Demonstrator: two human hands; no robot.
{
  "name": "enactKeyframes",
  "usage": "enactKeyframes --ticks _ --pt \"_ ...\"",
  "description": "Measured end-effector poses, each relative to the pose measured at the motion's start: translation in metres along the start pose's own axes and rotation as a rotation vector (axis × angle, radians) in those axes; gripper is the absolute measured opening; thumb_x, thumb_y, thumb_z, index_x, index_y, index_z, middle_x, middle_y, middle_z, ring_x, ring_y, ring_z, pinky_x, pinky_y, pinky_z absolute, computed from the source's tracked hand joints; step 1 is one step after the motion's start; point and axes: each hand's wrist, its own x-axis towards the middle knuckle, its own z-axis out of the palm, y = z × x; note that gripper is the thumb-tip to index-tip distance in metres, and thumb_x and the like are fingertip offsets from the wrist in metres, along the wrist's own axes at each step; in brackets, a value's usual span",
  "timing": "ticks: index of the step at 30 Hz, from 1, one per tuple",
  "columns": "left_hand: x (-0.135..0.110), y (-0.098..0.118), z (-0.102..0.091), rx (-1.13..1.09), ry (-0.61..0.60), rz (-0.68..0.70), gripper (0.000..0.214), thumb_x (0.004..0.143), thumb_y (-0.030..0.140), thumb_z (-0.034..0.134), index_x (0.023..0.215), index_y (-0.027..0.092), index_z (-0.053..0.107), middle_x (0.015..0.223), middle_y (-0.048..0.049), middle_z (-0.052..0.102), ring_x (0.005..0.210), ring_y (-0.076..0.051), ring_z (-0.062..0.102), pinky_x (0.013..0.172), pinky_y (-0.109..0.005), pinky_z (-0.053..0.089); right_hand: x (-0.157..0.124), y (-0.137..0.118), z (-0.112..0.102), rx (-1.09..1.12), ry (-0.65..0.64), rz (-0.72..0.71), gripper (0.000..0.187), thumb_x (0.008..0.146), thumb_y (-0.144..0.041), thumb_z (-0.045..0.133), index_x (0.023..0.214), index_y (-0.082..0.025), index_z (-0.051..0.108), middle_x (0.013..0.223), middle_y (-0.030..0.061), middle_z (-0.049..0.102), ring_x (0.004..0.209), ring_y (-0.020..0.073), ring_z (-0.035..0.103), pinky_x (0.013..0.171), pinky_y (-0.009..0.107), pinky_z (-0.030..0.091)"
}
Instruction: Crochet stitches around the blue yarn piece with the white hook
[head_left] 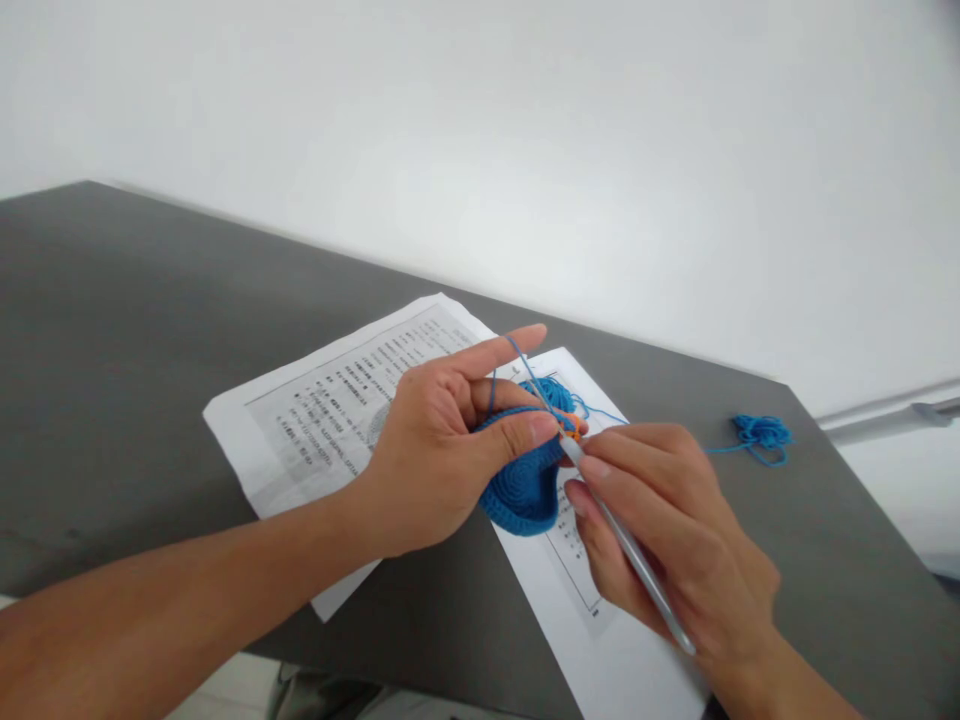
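Observation:
My left hand (442,450) pinches the upper edge of a round blue crochet piece (525,490) between thumb and fingers. Its index finger points out to the right, with a strand of blue yarn (517,348) looped over it. Closed around a grey crochet hook (637,560), my right hand (675,530) holds it like a pen. The hook's tip meets the piece's edge beside my left thumb. A small orange bit (576,425), perhaps a stitch marker, shows at that edge. The exact stitch at the tip is too small to make out.
Two printed sheets, a left one (300,420) and a right one (555,590), lie under my hands on the dark grey table (150,330). Blue yarn (551,395) is heaped behind the piece. Another small tangle of blue yarn (761,435) lies at the right. A white wall (480,150) stands behind.

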Motion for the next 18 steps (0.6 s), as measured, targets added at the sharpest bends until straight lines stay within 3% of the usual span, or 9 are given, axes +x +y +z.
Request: enactKeyframes --ticks 4,10,18 --pt "0.002 0.000 0.000 -0.095 -0.013 -0.049 0.087 0.074 0.017 0.098 0.153 0.009 0.062 0.088 -0.0089 0.088 0.081 -0.018 0.084 0.079 -0.024 0.065 -0.001 -0.007 -0.007 -0.175 -0.079 -0.116 0.024 0.098 0.000 0.064 0.119 -0.004 0.074 0.112 0.0187 0.077 0.104 0.0310 0.074 0.076 0.047 0.067" --pt "0.004 0.002 0.002 -0.142 -0.028 -0.093 0.087 0.073 0.018 0.099 0.152 0.010 0.063 0.091 -0.0101 0.089 0.084 -0.018 0.084 0.080 -0.024 0.064 0.003 -0.012 -0.010 -0.302 -0.137 -0.156 0.028 0.097 0.001 0.065 0.123 -0.003 0.075 0.115 0.0189 0.075 0.105 0.0305 0.074 0.077 0.044 0.067" --pt "0.007 0.000 -0.005 -0.102 -0.010 -0.109 0.086 0.070 0.019 0.100 0.148 0.011 0.067 0.082 -0.0050 0.086 0.075 -0.019 0.081 0.072 -0.027 0.061 0.003 0.002 -0.003 -0.094 -0.072 -0.098 0.039 0.096 0.002 0.064 0.133 -0.005 0.072 0.112 0.0181 0.077 0.098 0.0298 0.074 0.076 0.045 0.067"
